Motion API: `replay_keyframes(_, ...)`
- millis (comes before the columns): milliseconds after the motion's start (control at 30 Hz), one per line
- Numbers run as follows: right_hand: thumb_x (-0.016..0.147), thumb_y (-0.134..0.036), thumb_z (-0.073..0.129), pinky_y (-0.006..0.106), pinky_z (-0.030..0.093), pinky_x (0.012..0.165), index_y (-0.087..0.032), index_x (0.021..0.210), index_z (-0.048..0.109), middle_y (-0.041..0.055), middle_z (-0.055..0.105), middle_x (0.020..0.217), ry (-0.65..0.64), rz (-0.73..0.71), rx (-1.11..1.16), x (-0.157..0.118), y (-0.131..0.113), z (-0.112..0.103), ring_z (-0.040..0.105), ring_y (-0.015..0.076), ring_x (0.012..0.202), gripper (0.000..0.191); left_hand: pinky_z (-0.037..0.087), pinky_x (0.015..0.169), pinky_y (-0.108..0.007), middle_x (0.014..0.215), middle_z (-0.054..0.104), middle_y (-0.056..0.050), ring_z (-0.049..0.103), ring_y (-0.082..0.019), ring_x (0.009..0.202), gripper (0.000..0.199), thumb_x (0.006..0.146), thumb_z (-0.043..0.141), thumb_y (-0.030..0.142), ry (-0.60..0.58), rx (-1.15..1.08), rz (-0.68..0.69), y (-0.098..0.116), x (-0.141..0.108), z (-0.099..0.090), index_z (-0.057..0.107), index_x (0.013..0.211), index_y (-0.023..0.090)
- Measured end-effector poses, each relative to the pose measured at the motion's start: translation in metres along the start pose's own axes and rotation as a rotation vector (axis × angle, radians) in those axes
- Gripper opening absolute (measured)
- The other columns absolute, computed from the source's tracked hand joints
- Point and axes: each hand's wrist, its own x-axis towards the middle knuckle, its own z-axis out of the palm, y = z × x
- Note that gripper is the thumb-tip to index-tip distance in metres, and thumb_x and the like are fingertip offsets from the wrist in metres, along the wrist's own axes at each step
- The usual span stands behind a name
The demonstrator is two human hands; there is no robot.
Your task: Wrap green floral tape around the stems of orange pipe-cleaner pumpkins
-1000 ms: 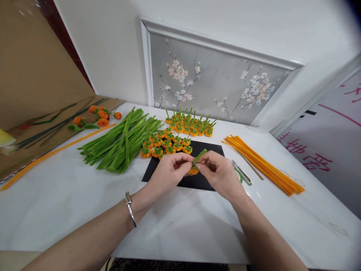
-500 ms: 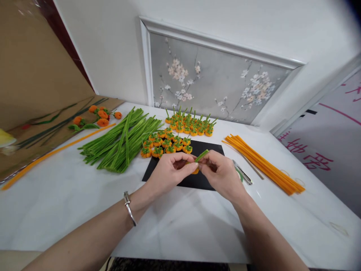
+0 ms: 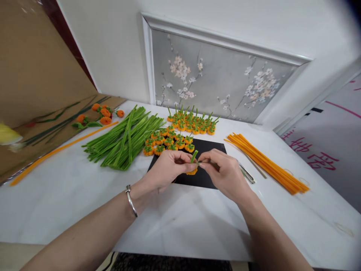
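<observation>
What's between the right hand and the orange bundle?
A metal tool, a thin tan stick and something green, mostly hidden, as the head view shows.

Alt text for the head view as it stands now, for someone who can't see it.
Two hands, left and right, work on a small orange piece with a green stem above a black mat. Rows of similar pieces, green strips and orange strips lie around them on a white table.
</observation>
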Motion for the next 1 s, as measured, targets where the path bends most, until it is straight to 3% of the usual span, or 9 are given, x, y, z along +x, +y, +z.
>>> replay_keyframes(200,0.086,-0.011,0.053,0.024,0.042,0.06,-0.02,0.082,0.062,0.0023,0.062,0.08,0.009,-0.028,0.003,0.001,0.004,0.002,0.055,0.0138,0.068,0.013,0.048,0.067,-0.025,0.068,0.064,0.0,0.059,-0.012,0.069,0.016,0.065,0.073,0.017,0.059,0.151,0.146,-0.005,0.002,0.001,0.061,0.054,0.015)
replay_keyframes(367,0.086,-0.012,0.055,0.024,0.043,0.06,-0.02,0.086,0.064,0.0018,0.061,0.078,-0.032,-0.054,0.025,0.0,0.004,0.002,0.055,0.0129,0.066,0.013,0.051,0.073,-0.027,0.081,0.072,-0.003,0.066,-0.016,0.08,0.009,0.069,0.069,0.016,0.046,0.21,0.195,-0.011,0.004,-0.004,0.066,0.061,0.016)
replay_keyframes(633,0.087,-0.013,0.054,0.025,0.042,0.06,-0.021,0.085,0.065,0.0027,0.061,0.079,-0.029,-0.037,-0.013,-0.001,0.005,0.002,0.055,0.0138,0.066,0.014,0.051,0.074,-0.027,0.082,0.071,-0.003,0.066,-0.016,0.08,0.009,0.073,0.068,0.019,0.027,0.272,0.247,-0.01,0.005,-0.006,0.066,0.064,0.016)
replay_keyframes(900,0.087,-0.011,0.05,0.025,0.041,0.061,-0.02,0.077,0.058,0.0027,0.06,0.082,-0.028,-0.021,-0.008,0.0,0.006,0.002,0.055,0.0134,0.069,0.016,0.051,0.069,-0.027,0.075,0.064,-0.003,0.061,-0.015,0.075,0.016,0.07,0.071,0.02,-0.038,0.203,0.152,-0.003,0.002,-0.004,0.06,0.059,0.015)
replay_keyframes(1000,0.087,-0.012,0.049,0.024,0.041,0.059,-0.02,0.081,0.058,0.0018,0.06,0.081,-0.086,0.0,0.069,-0.001,0.006,-0.001,0.054,0.0124,0.067,0.013,0.051,0.067,-0.027,0.08,0.063,-0.004,0.061,-0.015,0.077,0.018,0.069,0.073,0.023,-0.101,0.124,0.088,-0.001,0.001,-0.006,0.06,0.058,0.015)
